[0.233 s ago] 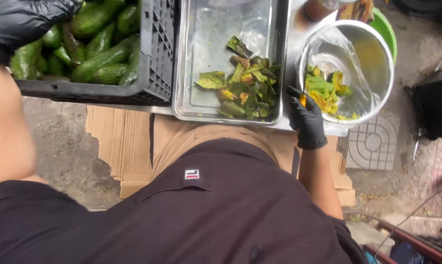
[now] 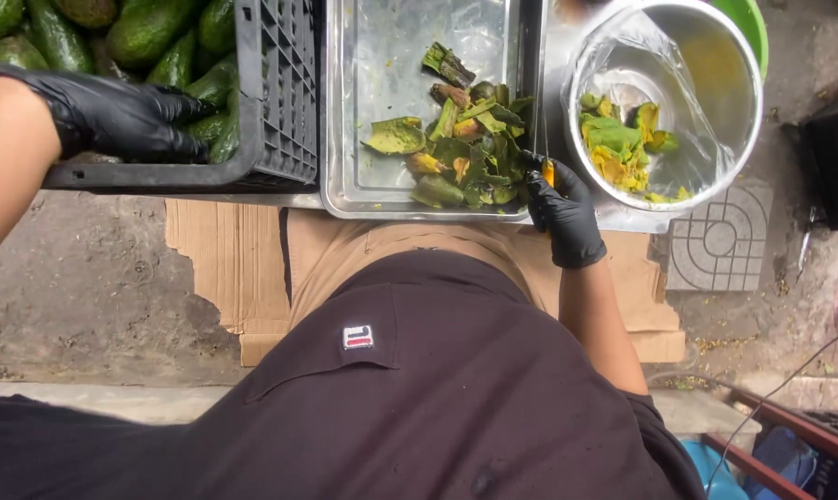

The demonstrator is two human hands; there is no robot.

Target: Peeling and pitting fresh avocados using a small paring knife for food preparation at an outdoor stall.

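Left hand (image 2: pixel 123 116), black-gloved, reaching into the crate (image 2: pixel 285 102) at the bench's left end, fingers spread over the avocados (image 2: pixel 155 37) near its front wall; touching them, not clearly closed on any. Right hand (image 2: pixel 562 213), also gloved, clenched on a small knife (image 2: pixel 549 171) at the tray's (image 2: pixel 382 56) front right corner, orange handle just showing, blade hard to make out.

Done so far, judging by the piles: a heap of peels (image 2: pixel 470 139) in the tray's right half, a modest mound of yellow-green flesh (image 2: pixel 623 148) in the bag-lined bowl (image 2: pixel 725 56) at the right end. Left to do: plenty, crate well stocked with whole fruit.

Crate's far side, tray's back edge and bowl's top rim cut off by the frame. Bench surface mostly covered.
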